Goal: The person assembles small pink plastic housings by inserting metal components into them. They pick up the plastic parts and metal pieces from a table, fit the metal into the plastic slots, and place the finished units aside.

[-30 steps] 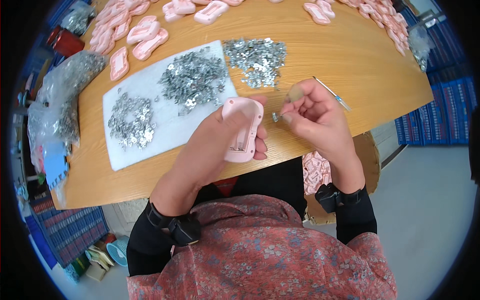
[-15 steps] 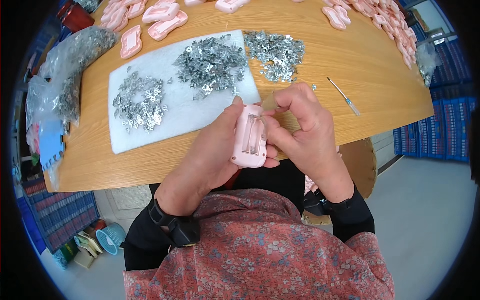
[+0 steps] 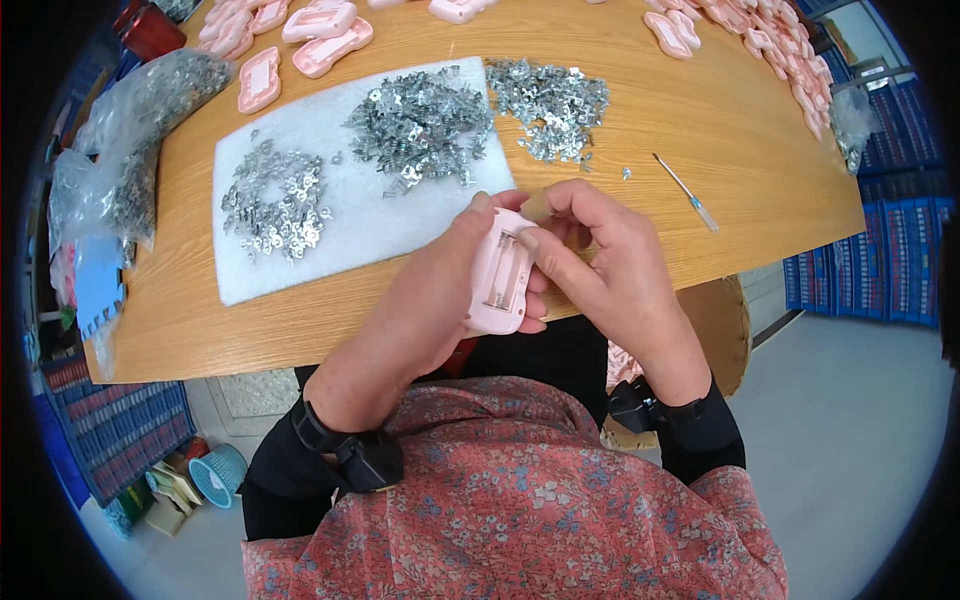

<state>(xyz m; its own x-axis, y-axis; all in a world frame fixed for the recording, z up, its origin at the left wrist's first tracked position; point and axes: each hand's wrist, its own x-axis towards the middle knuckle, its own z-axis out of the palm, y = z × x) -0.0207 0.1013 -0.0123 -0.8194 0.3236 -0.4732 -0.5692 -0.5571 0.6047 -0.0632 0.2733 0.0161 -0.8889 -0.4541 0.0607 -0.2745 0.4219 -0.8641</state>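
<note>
Pink casing point(image 3: 503, 275) is gripped by left hand point(image 3: 430, 282); right hand point(image 3: 612, 255) touches it, grasp unclear.

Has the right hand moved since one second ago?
Yes. Against the thin tool on the table, the right hand moved left, to the pink casing.

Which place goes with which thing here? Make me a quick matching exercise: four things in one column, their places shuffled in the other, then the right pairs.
Things
1. white pad
2. slim tool
3. pink casing at the picture's centre
4. blue basket

Places
A. gripped in the left hand
B. beneath two heaps of small metal parts
C. at the picture's lower left, off the table
D. on the table, ahead and to the right of the right hand

Right pairs: 1-B, 2-D, 3-A, 4-C
</note>
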